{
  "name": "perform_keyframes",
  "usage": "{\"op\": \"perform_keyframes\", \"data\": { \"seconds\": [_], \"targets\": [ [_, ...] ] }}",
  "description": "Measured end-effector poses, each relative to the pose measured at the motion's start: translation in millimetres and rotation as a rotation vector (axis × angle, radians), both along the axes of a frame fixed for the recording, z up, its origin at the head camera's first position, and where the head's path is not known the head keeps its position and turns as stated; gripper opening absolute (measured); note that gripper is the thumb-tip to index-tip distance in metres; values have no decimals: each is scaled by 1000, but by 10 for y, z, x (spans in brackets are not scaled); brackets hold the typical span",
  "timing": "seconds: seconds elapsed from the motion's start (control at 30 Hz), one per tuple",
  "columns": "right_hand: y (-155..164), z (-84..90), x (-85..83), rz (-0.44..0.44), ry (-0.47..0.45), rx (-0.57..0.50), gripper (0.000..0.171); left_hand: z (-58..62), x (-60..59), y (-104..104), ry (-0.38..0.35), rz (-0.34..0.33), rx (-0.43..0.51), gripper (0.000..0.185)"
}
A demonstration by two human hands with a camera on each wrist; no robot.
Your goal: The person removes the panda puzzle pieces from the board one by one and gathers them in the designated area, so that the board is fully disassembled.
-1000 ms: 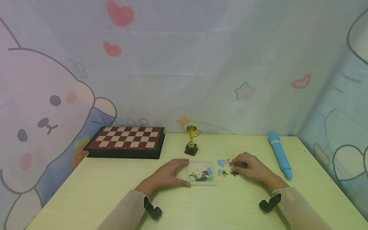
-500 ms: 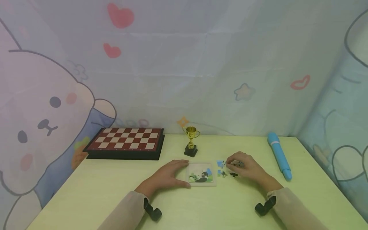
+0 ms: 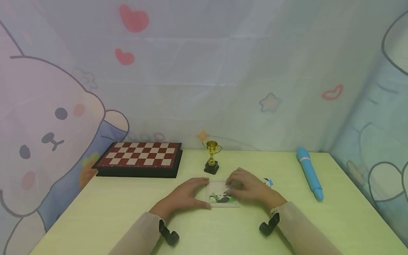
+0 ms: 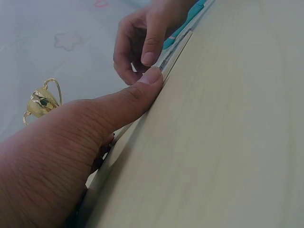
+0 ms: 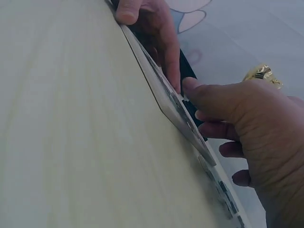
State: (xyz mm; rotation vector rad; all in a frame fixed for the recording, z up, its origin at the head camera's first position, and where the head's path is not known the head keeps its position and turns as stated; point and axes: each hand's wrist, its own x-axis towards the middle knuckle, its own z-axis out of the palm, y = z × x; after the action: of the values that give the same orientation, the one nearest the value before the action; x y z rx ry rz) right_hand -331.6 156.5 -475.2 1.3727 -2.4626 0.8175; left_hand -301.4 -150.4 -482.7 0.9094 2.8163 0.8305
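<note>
A small jigsaw tray (image 3: pixel 234 204) with a pale rim lies in front of me, its picture of a black-and-white animal on green partly filled in. My left hand (image 3: pixel 178 196) holds the tray by its left side, thumb at the near edge and fingers at the far edge. Over the tray's right part, my right hand (image 3: pixel 253 187) pinches a jigsaw piece, mostly hidden by the fingers. In the right wrist view the right thumb (image 5: pixel 209 95) is close over the tray's edge (image 5: pixel 166 102). Loose jigsaw pieces (image 3: pixel 268 182) show behind the right hand; others are hidden beneath it.
A gold trophy cup (image 3: pixel 211 156) on a black base stands behind the tray. To the back left lies a red-and-white chessboard box (image 3: pixel 140 156). A blue stick-like object (image 3: pixel 310 173) lies at the right, and a printed cloth (image 3: pixel 204 71) hangs behind the table.
My right hand has moved left from the loose pieces to over the tray, carrying a piece. A loose piece at the right is uncovered. The left hand stays put on the tray.
</note>
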Motion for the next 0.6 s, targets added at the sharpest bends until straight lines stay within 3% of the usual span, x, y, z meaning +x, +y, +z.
{"op": "perform_keyframes", "data": {
  "seconds": [0.13, 0.37, 0.6],
  "targets": [
    [-5, -24, -24, 14, 43, 23, 21, 10, 5, -10, 7, 3, -4, 101],
    [3, -39, -27, -4, 42, 37, 18, 21, 8, -9, 10, 1, -3, 100],
    [8, 13, 32, -124, 104, 91, 32, 15, 5, 0, 17, -6, -4, 100]
  ]
}}
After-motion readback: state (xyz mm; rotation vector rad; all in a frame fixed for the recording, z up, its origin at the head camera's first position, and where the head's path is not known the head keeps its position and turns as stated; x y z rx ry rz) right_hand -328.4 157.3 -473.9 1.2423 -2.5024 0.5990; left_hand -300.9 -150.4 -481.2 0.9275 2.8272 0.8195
